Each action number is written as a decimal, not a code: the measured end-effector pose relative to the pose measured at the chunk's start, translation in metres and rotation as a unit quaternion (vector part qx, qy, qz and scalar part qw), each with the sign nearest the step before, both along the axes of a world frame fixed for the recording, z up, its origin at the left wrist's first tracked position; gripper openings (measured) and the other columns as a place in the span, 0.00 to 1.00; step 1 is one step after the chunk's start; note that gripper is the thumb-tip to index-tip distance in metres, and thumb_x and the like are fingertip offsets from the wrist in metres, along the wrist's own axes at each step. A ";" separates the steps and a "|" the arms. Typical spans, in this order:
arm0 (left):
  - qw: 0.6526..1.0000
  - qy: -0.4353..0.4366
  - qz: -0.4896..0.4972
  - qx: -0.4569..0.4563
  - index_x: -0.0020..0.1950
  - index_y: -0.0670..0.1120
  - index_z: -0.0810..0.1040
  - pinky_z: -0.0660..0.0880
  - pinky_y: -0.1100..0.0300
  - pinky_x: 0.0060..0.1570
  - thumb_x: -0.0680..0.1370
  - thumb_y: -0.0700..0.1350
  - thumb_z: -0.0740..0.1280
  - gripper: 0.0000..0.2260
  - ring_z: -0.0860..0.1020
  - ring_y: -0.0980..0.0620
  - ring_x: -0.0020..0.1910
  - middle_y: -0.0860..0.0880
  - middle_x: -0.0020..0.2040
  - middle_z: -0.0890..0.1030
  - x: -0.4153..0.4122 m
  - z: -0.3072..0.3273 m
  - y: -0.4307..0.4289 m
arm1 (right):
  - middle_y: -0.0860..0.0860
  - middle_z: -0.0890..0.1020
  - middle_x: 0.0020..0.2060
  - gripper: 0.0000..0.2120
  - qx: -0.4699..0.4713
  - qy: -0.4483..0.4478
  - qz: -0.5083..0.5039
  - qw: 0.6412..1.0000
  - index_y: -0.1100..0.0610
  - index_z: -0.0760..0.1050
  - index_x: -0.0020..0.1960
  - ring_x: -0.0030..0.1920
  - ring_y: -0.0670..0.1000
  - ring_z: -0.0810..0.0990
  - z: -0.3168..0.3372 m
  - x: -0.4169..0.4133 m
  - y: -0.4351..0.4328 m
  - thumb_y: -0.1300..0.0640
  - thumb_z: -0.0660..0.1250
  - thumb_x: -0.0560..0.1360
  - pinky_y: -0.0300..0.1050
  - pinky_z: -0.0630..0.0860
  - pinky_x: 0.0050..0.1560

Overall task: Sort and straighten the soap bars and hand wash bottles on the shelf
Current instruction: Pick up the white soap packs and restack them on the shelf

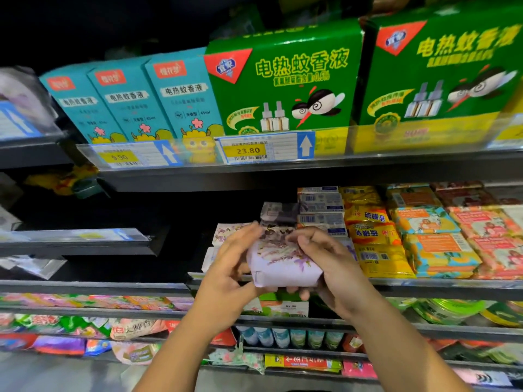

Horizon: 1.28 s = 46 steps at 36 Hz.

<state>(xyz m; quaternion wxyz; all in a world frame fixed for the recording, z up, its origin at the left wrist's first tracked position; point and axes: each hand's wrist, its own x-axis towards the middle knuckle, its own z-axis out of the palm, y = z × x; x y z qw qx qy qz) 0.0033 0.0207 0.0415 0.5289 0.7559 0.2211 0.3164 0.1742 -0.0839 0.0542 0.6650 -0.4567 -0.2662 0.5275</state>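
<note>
Both hands hold a lavender-printed soap pack (283,264) in front of the middle shelf (424,284). My left hand (229,267) grips its left side with fingers over the top. My right hand (325,261) wraps its right side, thumb on top. Behind the pack a similar floral soap pack (226,233) lies on the shelf, partly hidden. To the right stand stacked white-blue soap boxes (321,210), yellow soap bars (373,239) and orange-and-teal soap bars (433,244). No hand wash bottle can be made out.
The upper shelf carries teal boxes (127,103) and green mosquito-liquid boxes (285,80) behind price tags (249,149). Lower shelves hold colourful packets (85,323), small bottles (285,336) and round green tins (450,309). The middle shelf's left part (141,222) is dark.
</note>
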 end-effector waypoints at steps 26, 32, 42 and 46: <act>0.991 0.090 -0.086 0.054 0.67 0.65 0.74 0.76 0.61 0.60 0.66 0.44 0.81 0.34 0.66 0.60 0.73 0.66 0.75 0.60 -0.006 0.003 -0.006 | 0.50 0.84 0.50 0.10 -0.050 -0.086 -0.022 0.995 0.42 0.80 0.54 0.41 0.51 0.83 -0.006 -0.006 0.000 0.55 0.63 0.82 0.43 0.73 0.29; 0.990 0.045 -0.010 0.134 0.65 0.57 0.76 0.72 0.66 0.62 0.71 0.40 0.77 0.26 0.69 0.57 0.72 0.60 0.70 0.70 -0.005 -0.006 0.000 | 0.58 0.82 0.55 0.11 -0.030 -0.003 0.066 0.997 0.48 0.80 0.60 0.34 0.57 0.77 -0.008 0.001 -0.004 0.53 0.66 0.80 0.41 0.73 0.27; 0.986 -0.103 0.099 -0.092 0.50 0.52 0.83 0.78 0.62 0.38 0.61 0.57 0.81 0.21 0.82 0.55 0.42 0.51 0.44 0.84 0.005 0.023 -0.006 | 0.49 0.85 0.48 0.24 -0.035 -0.149 0.064 0.986 0.50 0.81 0.57 0.51 0.51 0.85 -0.018 -0.010 -0.003 0.65 0.81 0.64 0.48 0.82 0.52; 0.985 -0.107 0.094 -0.095 0.51 0.44 0.77 0.77 0.67 0.35 0.57 0.35 0.81 0.25 0.81 0.60 0.38 0.54 0.39 0.82 0.016 0.030 -0.010 | 0.55 0.85 0.54 0.26 -0.018 -0.169 0.038 0.985 0.53 0.78 0.61 0.55 0.56 0.84 -0.025 -0.031 0.006 0.71 0.77 0.68 0.52 0.80 0.59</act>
